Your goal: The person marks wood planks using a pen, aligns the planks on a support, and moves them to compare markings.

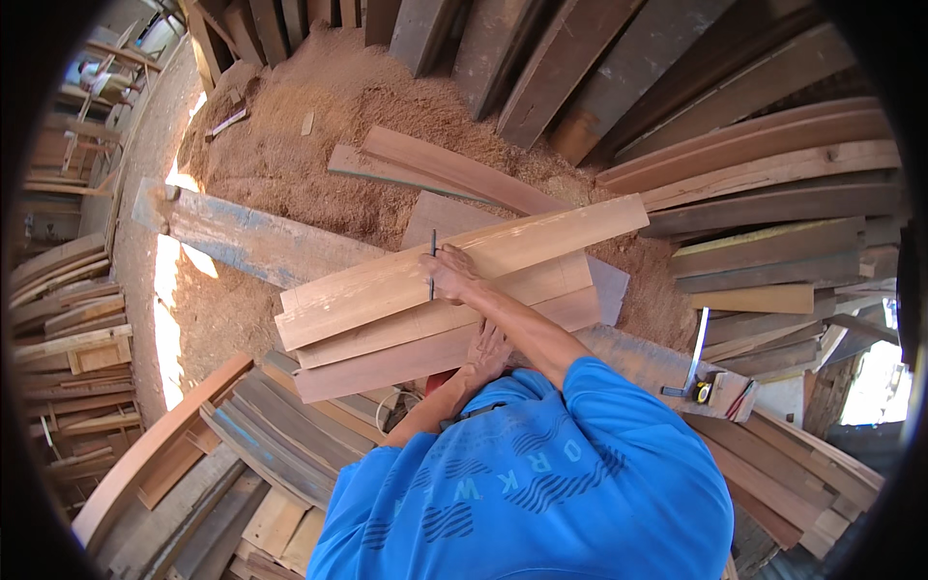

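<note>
A thin dark rod [433, 264], perhaps a pencil, is in my right hand [455, 277]. It lies crosswise over a pale wooden board [565, 232], the farthest of three boards lying side by side and slanting up to the right. Next to it is a second pale board [540, 285], and nearest me a pinkish board [377, 370]. My left hand [489, 351] rests at the pinkish board near my body, partly under my right forearm; its fingers are not clear enough to tell a grip. Beneath the boards runs a worn, paint-stained plank [275, 243].
On the plank's right end lie a try square [685, 388], a yellow-and-black tape measure [701, 392] and slim pencils [741, 399]. Sawdust [312, 94] heaps behind. Timber planks [558, 65] lean beyond; stacked boards [783, 203] stand right. Far left, a person [105, 80] is visible.
</note>
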The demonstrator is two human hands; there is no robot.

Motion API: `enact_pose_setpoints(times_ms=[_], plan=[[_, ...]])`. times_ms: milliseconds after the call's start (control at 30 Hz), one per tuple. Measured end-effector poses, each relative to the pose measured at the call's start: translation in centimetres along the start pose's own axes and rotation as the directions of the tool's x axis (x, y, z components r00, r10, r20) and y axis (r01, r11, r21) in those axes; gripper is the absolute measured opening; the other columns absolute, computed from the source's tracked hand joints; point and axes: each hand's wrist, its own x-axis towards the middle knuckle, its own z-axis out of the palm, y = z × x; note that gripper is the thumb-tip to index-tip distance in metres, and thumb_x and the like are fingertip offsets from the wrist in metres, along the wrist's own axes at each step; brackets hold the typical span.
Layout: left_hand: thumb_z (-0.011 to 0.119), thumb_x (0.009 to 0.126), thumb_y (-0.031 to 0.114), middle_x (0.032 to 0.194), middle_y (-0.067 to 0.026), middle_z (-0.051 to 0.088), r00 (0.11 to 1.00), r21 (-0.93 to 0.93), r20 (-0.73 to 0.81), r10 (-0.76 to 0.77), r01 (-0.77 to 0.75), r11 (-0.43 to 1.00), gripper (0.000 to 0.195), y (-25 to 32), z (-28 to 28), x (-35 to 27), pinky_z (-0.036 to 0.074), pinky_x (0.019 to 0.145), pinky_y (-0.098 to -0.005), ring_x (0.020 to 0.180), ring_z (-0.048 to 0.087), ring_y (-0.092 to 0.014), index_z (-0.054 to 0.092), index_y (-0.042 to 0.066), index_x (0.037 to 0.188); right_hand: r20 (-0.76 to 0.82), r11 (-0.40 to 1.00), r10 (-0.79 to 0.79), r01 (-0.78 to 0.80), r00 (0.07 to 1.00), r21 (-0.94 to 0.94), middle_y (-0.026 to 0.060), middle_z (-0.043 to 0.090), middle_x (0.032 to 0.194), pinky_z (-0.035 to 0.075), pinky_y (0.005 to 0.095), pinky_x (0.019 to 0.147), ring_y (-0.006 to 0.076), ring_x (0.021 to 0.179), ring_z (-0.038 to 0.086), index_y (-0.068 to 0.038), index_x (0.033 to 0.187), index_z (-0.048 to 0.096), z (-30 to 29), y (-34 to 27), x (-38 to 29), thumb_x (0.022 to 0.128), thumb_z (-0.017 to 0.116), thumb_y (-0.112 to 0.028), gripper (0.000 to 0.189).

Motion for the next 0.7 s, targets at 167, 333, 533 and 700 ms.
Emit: enact_pose_setpoints(times_ms=[167, 333, 533, 700], plan=[[0.072, 0.075, 0.021, 0.142, -0.0244, 0.039, 0.979, -0.062, 0.202, -0.021, 0.034, 0.997, 0.068, 0.3, -4.7, 0.5, 0.031, 0.111, -0.0516, 0.126, 0.040, -0.040, 0.051, 0.006, 0.138, -0.305, 0.976, 0.218, -0.205, 0.927, 0.072, 0.0199, 0.064, 0.103, 0.045, 0.0498, 0.090, 0.0376, 0.101, 0.058, -0.008, 0.119, 0.060, -0.8, 5.4, -4.9, 0.085, 0.071, -0.023, 0.039], [0.081, 0.068, 0.023, 0.143, -0.0218, 0.035, 0.980, -0.117, 0.193, 0.057, -0.035, 0.992, 0.078, -1.0, -4.5, 0.1, 0.030, 0.111, -0.0492, 0.126, 0.037, -0.040, 0.051, 0.005, 0.138, -0.407, 0.814, 0.577, -0.541, 0.708, 0.213, 0.0261, 0.061, 0.118, 0.042, 0.0524, 0.098, 0.0443, 0.114, 0.054, -0.009, 0.133, 0.052, -3.6, 13.8, -12.9, 0.085, 0.071, -0.023, 0.054], [0.083, 0.066, 0.032, 0.145, -0.0200, 0.034, 0.967, -0.094, 0.237, 0.095, -0.074, 0.993, 0.083, -1.7, -5.0, 1.6, 0.027, 0.112, -0.0498, 0.127, 0.036, -0.041, 0.052, 0.009, 0.139, -0.252, 0.492, 0.855, -0.862, 0.453, 0.119, 0.0273, 0.055, 0.131, 0.040, 0.0528, 0.104, 0.0469, 0.125, 0.048, -0.004, 0.142, 0.040, -4.6, 14.3, -22.5, 0.088, 0.066, -0.039, 0.069], [0.082, 0.067, 0.036, 0.150, -0.0160, 0.030, 0.926, -0.068, 0.368, 0.078, -0.057, 0.996, 0.080, -2.9, -6.0, 2.4, 0.026, 0.113, -0.0503, 0.130, 0.032, -0.040, 0.055, 0.011, 0.137, -0.107, 0.372, 0.928, -0.882, 0.356, 0.291, 0.0240, 0.062, 0.121, 0.040, 0.0496, 0.102, 0.0436, 0.116, 0.055, -0.003, 0.138, 0.043, 1.0, 16.0, -25.3, 0.082, 0.073, -0.041, 0.074]])
